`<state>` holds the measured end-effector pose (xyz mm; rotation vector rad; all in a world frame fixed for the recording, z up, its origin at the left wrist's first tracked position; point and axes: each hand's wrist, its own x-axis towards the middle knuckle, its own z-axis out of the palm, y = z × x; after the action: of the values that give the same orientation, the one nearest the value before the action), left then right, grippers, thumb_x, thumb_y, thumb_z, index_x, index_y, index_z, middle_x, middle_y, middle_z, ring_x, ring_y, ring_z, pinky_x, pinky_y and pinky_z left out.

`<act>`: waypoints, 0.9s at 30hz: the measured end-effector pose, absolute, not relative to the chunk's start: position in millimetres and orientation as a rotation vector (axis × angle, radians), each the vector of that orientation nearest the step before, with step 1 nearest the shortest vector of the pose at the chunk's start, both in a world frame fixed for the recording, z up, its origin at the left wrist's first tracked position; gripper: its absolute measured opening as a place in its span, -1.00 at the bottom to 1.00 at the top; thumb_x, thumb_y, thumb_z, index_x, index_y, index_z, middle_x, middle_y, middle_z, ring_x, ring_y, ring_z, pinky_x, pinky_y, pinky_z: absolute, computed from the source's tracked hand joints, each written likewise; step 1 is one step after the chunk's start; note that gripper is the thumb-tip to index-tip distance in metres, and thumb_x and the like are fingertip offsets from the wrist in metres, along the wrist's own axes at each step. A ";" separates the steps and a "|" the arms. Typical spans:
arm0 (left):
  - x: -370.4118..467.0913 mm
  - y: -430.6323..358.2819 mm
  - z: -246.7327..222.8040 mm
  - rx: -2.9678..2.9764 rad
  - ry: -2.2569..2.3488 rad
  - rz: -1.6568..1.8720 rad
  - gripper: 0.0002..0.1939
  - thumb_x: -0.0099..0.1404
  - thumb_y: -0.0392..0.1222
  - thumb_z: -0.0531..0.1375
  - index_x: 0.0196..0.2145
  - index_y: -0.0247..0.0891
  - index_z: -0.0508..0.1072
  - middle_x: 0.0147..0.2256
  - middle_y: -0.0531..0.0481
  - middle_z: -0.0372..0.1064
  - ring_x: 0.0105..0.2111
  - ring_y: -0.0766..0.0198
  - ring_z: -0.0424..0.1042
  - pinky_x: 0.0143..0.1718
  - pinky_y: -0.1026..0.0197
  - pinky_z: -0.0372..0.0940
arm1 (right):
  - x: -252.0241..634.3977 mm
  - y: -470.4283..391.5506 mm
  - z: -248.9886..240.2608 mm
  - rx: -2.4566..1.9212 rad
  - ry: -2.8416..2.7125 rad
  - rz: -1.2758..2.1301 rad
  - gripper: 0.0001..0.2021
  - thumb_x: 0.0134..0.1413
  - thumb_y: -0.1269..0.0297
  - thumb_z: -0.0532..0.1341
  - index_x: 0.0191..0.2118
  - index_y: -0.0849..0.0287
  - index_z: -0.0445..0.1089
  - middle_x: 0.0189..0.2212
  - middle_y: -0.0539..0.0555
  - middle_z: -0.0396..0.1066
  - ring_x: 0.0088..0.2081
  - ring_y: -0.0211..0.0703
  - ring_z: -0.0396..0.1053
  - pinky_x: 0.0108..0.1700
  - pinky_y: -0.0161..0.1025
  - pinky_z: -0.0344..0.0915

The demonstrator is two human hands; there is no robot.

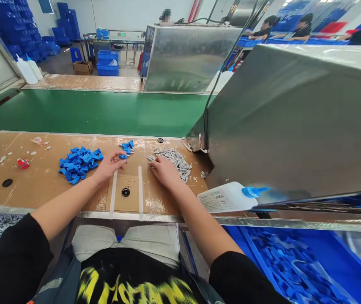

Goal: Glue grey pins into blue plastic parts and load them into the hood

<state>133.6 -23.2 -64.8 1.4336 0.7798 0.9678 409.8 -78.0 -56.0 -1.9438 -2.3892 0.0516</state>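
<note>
Close by, a blue bin (pixel 354 270) has smooth blue bits in it. A soft white bottle (pixel 228 197) with a pointy blue tip lies on its side; its label has print too small to read. The black shirt (pixel 129 278) has yellow, brushy letters I cannot make out.

On the shiny brown table (pixel 41 185), the left hand (pixel 113 165) has its fingers curled, pinching a blue piece (pixel 123 156). The right hand (pixel 164 169) is partly closed, its fingertips touching a pile of rough gray bits (pixel 176 160). Farther back is a flat green belt (pixel 104 112).
</note>
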 end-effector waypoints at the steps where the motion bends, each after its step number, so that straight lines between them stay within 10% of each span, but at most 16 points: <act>1: 144.3 -16.2 -63.8 1.314 0.737 0.935 -0.47 0.24 0.05 0.45 0.05 -0.24 0.46 0.09 -0.22 0.43 -0.06 0.14 0.50 -0.22 0.22 0.45 | 408.3 -76.0 -57.4 -1.963 -2.405 0.048 -0.73 0.41 0.37 0.12 0.04 0.22 0.55 0.02 0.26 0.44 0.05 0.09 0.36 0.06 -0.10 0.22; 12: 156.8 7.1 -73.9 1.209 0.669 0.972 -0.46 0.23 0.14 0.48 -0.05 -0.28 0.45 -0.25 -0.06 0.44 -0.31 0.29 0.43 -0.38 0.29 0.33 | 406.6 -41.0 -51.1 -1.940 -2.444 0.172 -0.82 0.26 0.42 0.19 -0.13 0.28 0.54 -0.07 0.31 0.44 0.00 0.15 0.40 0.04 -0.06 0.27; 18: 158.4 0.7 -81.6 1.262 0.535 0.900 -0.55 0.42 0.19 0.31 -0.10 -0.22 0.28 0.02 -0.17 0.48 -0.43 0.34 0.49 -0.47 0.27 0.31 | 417.0 -42.0 -64.7 -1.566 -2.043 0.540 -0.98 0.17 0.35 0.28 -0.27 0.13 0.46 -0.17 0.12 0.41 -0.08 -0.02 0.40 0.04 -0.09 0.31; 27: 161.1 -0.2 -84.4 1.410 0.633 0.860 -0.53 0.39 0.20 0.35 -0.04 -0.27 0.50 -0.41 0.08 0.32 -0.52 0.41 0.29 -0.46 0.29 0.20 | 404.5 -57.6 -72.2 -1.390 -1.744 0.686 -0.89 0.29 0.19 0.29 -0.18 0.09 0.44 -0.22 0.07 0.52 -0.17 -0.10 0.46 -0.07 -0.11 0.35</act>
<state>161.1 -0.2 -84.4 1.4096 0.6330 0.8596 404.5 -57.6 -72.2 -1.3898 -1.7445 0.6858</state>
